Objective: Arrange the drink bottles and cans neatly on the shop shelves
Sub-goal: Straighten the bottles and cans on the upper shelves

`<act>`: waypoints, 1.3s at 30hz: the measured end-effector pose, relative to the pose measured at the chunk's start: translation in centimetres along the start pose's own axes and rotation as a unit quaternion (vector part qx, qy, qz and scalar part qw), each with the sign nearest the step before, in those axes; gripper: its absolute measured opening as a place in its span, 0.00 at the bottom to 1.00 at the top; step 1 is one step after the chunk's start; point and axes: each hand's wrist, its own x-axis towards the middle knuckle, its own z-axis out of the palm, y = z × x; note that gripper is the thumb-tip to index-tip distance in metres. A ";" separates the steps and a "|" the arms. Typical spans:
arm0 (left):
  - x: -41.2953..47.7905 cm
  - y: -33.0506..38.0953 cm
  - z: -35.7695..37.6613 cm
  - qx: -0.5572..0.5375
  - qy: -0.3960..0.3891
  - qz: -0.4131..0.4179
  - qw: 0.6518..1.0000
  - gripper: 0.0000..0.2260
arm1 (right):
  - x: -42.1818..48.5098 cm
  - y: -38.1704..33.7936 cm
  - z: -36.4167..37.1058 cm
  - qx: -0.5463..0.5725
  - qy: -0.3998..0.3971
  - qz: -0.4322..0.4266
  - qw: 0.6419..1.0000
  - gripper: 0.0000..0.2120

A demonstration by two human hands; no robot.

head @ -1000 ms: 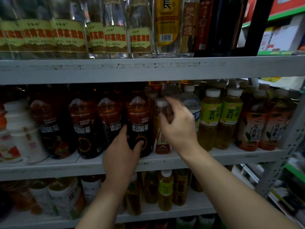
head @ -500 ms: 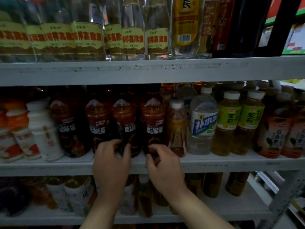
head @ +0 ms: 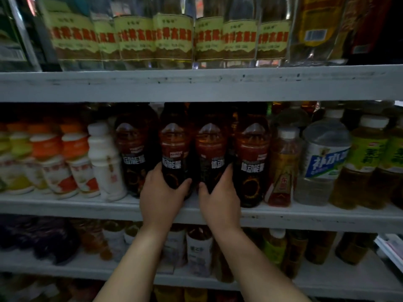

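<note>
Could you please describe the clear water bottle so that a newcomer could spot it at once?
Find the middle shelf and its row of dark bottles. Just right of them stands a slim amber bottle, then the clear water bottle. Unlike its neighbours it is colourless, with a white label lettered in blue.

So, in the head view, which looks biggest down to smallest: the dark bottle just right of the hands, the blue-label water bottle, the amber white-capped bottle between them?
1. dark bottle, tallest.
2. water bottle, shorter but wider, so close to a tie.
3. amber bottle, clearly smallest.
</note>
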 end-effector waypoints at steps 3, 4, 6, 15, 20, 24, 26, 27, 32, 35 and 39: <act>0.1 -0.8 -0.6 -0.027 -0.032 0.031 0.999 0.31 | 0.4 -0.1 0.8 -0.036 0.044 0.013 0.998 0.35; 0.1 -1.1 -0.8 -0.043 -0.044 0.046 0.997 0.32 | 0.3 -0.2 1.0 -0.049 0.063 0.017 0.997 0.35; -0.2 -1.5 -0.9 -0.063 -0.050 0.066 0.995 0.31 | 0.0 -0.3 1.6 -0.087 0.100 0.019 0.991 0.37; -1.7 -1.9 -0.2 -0.010 0.026 0.037 0.999 0.30 | -1.3 -0.5 3.4 -0.145 0.185 0.017 0.972 0.40; -1.7 -2.3 -0.6 -0.023 0.000 0.058 0.998 0.29 | -1.5 0.0 3.0 -0.128 0.160 -0.011 0.979 0.36; -2.1 -2.5 -1.5 -0.051 -0.003 0.066 0.997 0.26 | -2.9 1.0 1.8 -0.047 0.185 -0.071 0.979 0.26; -3.6 -4.4 -2.2 -0.093 0.045 0.129 0.986 0.18 | -5.4 3.6 1.0 -0.016 0.194 -0.152 0.969 0.15; -5.0 -5.7 -2.4 -0.110 0.065 0.165 0.978 0.13 | -6.8 5.4 0.8 -0.017 0.176 -0.168 0.970 0.11; -11.7 -11.9 -1.1 -0.019 -0.090 0.003 0.996 0.12 | -10.9 12.4 1.7 -0.099 -0.002 0.044 0.994 0.09; -12.4 -12.8 0.7 -0.044 -0.182 -0.127 0.974 0.19 | -11.3 13.5 2.2 -0.108 -0.035 0.069 0.991 0.11; -12.7 -11.7 2.9 -0.007 -0.189 -0.076 0.979 0.17 | -10.4 12.1 3.6 -0.129 -0.113 -0.041 0.984 0.15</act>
